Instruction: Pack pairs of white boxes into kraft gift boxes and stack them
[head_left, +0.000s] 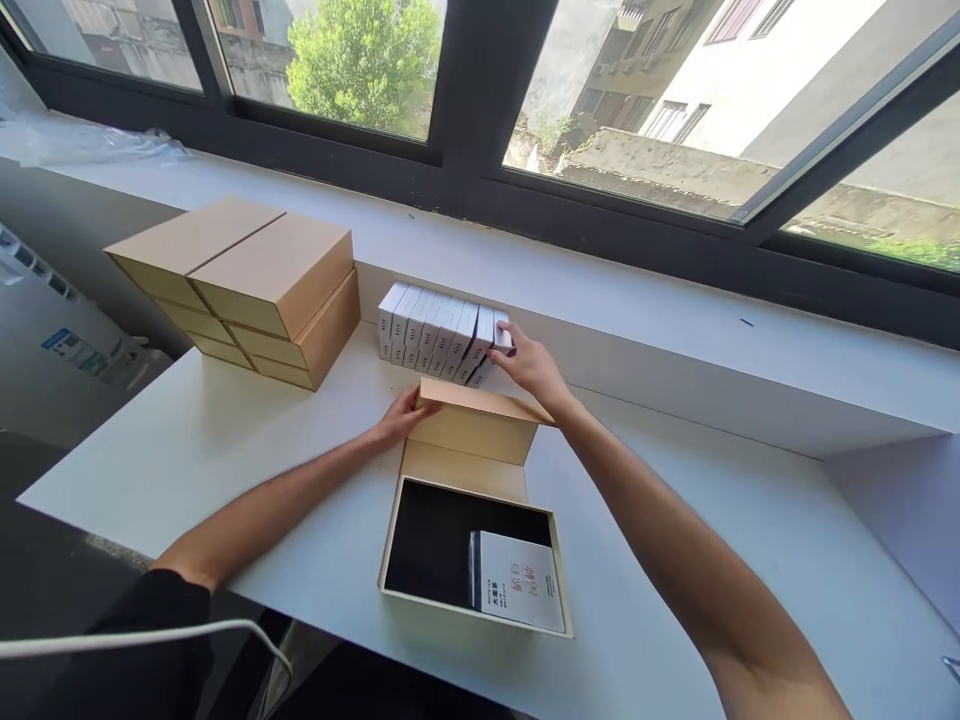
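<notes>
An open tan gift box [466, 455] lies before me, its lid folded back at the far side. My left hand [409, 412] grips the left edge of that lid, thumb on the inner face. Inside the box, on a black lining, a small white box [521, 580] with red and black print lies at the lower right. Beyond the lid stand rows of small white boxes [431, 330], stacked two high. At the right end of the row, my right hand [529, 360] has its thumb and fingers around the last white box [501, 335].
Several closed tan boxes [270, 270] are stacked at the left of the white table [315, 440]. Behind runs a raised window ledge [600, 290] below dark-framed windows. A white cable [150, 637] crosses the lower left, and clear plastic [97, 140] lies on the ledge.
</notes>
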